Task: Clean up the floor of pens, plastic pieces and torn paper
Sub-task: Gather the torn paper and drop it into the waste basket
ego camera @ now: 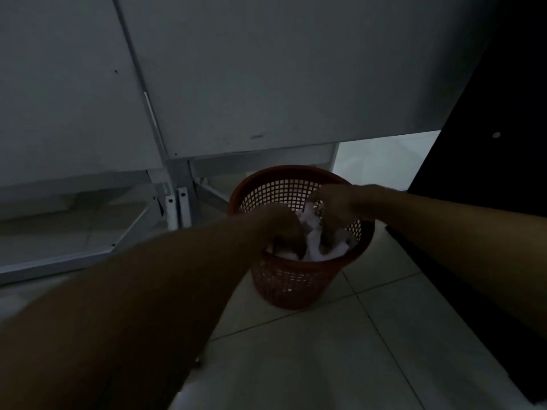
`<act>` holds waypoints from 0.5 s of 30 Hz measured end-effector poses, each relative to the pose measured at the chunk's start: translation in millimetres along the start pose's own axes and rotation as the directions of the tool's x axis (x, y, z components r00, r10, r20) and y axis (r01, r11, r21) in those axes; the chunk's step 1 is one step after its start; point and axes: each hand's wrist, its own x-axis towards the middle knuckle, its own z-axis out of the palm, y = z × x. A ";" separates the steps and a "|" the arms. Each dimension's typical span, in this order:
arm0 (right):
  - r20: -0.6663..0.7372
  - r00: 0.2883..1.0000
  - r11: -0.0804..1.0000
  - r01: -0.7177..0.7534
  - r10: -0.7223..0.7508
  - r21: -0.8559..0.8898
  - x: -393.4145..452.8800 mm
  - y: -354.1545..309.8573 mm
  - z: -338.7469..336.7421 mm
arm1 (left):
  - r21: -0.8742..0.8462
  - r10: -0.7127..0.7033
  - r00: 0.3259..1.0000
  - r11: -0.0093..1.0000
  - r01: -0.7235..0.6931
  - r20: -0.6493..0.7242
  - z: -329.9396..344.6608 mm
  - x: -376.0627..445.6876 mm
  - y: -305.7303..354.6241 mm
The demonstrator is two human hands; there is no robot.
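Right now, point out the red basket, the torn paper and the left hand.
red mesh wastebasket point(288, 287): head view, lower front wall.
torn white paper point(314, 241): head view, crumpled pile inside the basket.
left hand point(276, 224): head view, back of the hand.

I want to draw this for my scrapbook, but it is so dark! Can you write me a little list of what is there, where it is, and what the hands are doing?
Container: round red plastic mesh wastebasket, upright on the floor
Inside it: crumpled white torn paper, piled up near the rim
Left hand: over the basket's mouth, down among the paper; grip too dark to tell
Right hand: over the basket's mouth, fingers curled down at the paper
Floor: pale square tiles
Behind: white table on a metal frame
Right side: black panel
Light: very dim
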 end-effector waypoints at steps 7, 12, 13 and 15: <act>-0.106 0.994 1.000 -0.016 0.017 0.003 -11.7 -0.8 -4.4 | -0.049 0.053 0.925 0.996 -0.077 -0.375 -39.6 -46.4 -3.5; -0.348 0.936 0.998 0.065 -0.053 0.023 -15.3 -3.8 -16.6 | -0.063 0.177 0.788 0.963 -0.263 -0.589 -39.7 -55.9 -13.6; -0.403 0.912 0.994 0.097 -0.070 0.048 -16.4 -7.7 -19.0 | -0.071 0.197 0.769 0.951 -0.299 -0.608 -40.0 -59.0 -16.8; -0.505 0.858 0.979 0.172 -0.092 0.114 -17.5 -18.3 -23.0 | -0.056 0.232 0.717 0.934 -0.353 -0.657 -42.3 -67.8 -23.9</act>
